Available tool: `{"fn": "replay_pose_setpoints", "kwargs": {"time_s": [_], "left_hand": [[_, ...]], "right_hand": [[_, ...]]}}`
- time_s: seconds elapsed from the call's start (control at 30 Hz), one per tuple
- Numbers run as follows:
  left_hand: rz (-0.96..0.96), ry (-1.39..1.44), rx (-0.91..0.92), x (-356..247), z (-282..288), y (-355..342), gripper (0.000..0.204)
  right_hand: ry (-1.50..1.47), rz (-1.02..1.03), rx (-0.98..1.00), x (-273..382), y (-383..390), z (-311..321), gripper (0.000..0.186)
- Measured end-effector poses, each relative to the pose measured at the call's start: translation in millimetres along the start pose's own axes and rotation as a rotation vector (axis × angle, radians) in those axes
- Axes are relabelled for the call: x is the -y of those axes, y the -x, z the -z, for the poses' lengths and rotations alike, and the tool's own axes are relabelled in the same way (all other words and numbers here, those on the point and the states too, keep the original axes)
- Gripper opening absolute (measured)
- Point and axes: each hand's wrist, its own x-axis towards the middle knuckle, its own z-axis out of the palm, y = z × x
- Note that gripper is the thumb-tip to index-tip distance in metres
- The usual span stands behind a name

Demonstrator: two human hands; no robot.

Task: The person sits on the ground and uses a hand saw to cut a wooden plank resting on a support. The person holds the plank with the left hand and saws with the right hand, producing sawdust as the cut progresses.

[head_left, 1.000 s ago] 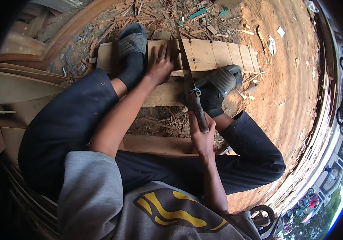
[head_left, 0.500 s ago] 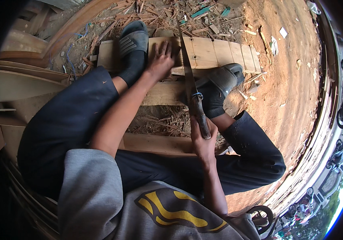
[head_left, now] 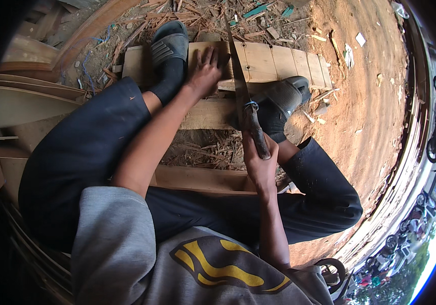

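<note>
My left hand [head_left: 202,73] rests flat on a pale wooden board [head_left: 267,63], fingers apart, just left of a long saw blade [head_left: 239,73]. The board has several crosswise lines on it and lies over a second timber [head_left: 202,114]. My right hand [head_left: 259,161] is wrapped round the saw's worn handle [head_left: 256,129], which has blue binding where it meets the blade. The blade crosses the board from front to back. My left foot in a dark sandal [head_left: 169,48] presses on the board's left part; my other sandaled foot [head_left: 284,96] is right of the blade.
Curved wood pieces [head_left: 86,25] and thin panels [head_left: 32,109] lie at left. Wood scraps [head_left: 202,15] litter the dirt. A plank [head_left: 197,178] lies across nearer my legs. At right, bare orange-brown ground [head_left: 360,101] stretches toward parked motorbikes [head_left: 406,223].
My right hand and the saw handle went slightly back toward me, then forward again, now farther forward than a second ago. The view has shifted slightly. My left hand stays on the board.
</note>
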Motion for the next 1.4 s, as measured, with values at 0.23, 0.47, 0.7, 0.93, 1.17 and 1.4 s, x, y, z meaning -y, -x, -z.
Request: {"fn": "replay_pose_setpoints", "kwargs": {"time_s": [0.23, 0.47, 0.7, 0.93, 1.17, 1.4], "left_hand": [[0.023, 0.034, -0.018, 7.9, -5.9, 6.1, 0.039], [-0.009, 0.05, -0.071, 3.2, -9.4, -1.9, 0.043], [-0.004, 0.13, -0.203, 2.5, -16.8, -1.5, 0.036], [0.023, 0.028, -0.072, 4.6, -8.8, 0.4, 0.033], [0.027, 0.009, -0.119, 2.3, -11.3, 1.3, 0.043], [0.022, 0.025, -0.064, 3.8, -12.1, 0.2, 0.035]], "right_hand": [[0.032, 0.072, -0.005, -6.1, 5.3, -0.2, 0.021], [0.04, 0.043, -0.025, -7.9, -0.9, 4.5, 0.023], [0.031, 0.004, -0.002, 2.2, -1.2, -0.3, 0.021], [0.052, 0.007, -0.004, 4.3, 10.7, -3.9, 0.019], [0.066, 0.104, -0.019, -5.6, 5.1, -8.1, 0.019], [0.044, 0.033, -0.003, -3.5, 1.6, -0.9, 0.02]]}}
